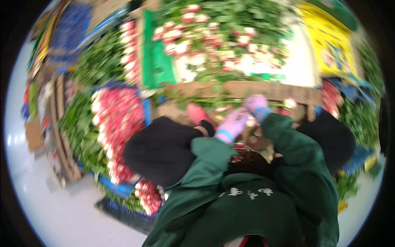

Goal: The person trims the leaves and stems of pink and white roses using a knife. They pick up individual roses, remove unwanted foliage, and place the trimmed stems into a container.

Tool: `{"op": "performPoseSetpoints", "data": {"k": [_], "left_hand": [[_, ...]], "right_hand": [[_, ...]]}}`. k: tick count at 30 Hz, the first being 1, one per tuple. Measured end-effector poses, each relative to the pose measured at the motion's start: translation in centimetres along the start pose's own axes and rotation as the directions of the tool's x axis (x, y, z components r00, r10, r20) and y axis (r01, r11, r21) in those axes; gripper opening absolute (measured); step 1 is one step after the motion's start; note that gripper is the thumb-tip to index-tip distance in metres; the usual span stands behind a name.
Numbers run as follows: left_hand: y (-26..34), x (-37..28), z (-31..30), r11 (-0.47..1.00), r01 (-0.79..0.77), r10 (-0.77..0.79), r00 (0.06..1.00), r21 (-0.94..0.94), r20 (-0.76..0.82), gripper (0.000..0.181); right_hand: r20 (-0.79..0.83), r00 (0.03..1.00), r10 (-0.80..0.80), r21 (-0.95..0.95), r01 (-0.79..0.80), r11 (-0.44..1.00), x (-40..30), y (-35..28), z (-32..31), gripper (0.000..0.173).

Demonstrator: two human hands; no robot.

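Note:
Both hands wear pale purple gloves with blue cuffs and meet over the space between my knees. My left hand [233, 123] is angled up and to the right, its fingertips close to my right hand [256, 104]. My right hand looks curled near green stems [213, 101] that run along the wooden or cardboard ledge [247, 89]. A pale rose head [290, 104] shows just right of it, with a stem reaching toward the hand. Blur hides whether either hand grips a stem. Beyond the ledge, loose red-and-white roses [213, 38] lie on a white and green sheet [304, 58].
To the left, pink-red roses [120, 108] are stacked in rows on blue wrapping, leaves outward. Another row of rose heads [129, 52] stands behind them. A yellow printed sack [331, 40] lies at far right, near more roses [330, 97]. Petals and scraps litter the space below my hands.

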State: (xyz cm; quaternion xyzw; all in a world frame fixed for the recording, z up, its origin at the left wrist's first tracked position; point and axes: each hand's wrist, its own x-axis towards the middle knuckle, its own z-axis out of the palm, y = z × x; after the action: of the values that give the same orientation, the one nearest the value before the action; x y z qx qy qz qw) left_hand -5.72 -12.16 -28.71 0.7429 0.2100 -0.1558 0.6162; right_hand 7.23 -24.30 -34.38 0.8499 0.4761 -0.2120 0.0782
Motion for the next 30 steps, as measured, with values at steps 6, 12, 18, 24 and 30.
{"op": "performPoseSetpoints", "data": {"k": [6,12,18,24,30], "left_hand": [[0.9,-0.2,-0.2,0.939,0.267,-0.243,0.961,-0.216,0.13,0.037],[0.4,0.5,1.2,0.952,0.258,-0.231,0.958,-0.164,0.168,0.04],[-0.8,-0.6,0.7,0.971,0.054,-0.087,0.987,0.234,0.134,0.051],[8.7,-5.6,-1.2,0.904,-0.116,0.158,0.985,0.412,-0.068,0.059],[12.3,-13.5,-6.7,0.864,-0.102,0.327,0.858,0.494,-0.396,0.058]], "right_hand": [[0.237,0.95,0.205,0.143,-0.243,0.959,1.3,-0.8,-2.5,0.023],[0.144,0.965,0.22,0.108,-0.236,0.966,0.4,0.8,-1.5,0.022],[-0.23,0.966,0.117,0.231,-0.063,0.971,-4.8,2.0,-7.3,0.021],[-0.299,0.944,0.14,0.559,0.055,0.827,-8.8,-4.8,-21.8,0.031],[-0.565,0.825,0.024,0.752,0.503,0.427,-12.6,-14.2,-33.0,0.048]]}}
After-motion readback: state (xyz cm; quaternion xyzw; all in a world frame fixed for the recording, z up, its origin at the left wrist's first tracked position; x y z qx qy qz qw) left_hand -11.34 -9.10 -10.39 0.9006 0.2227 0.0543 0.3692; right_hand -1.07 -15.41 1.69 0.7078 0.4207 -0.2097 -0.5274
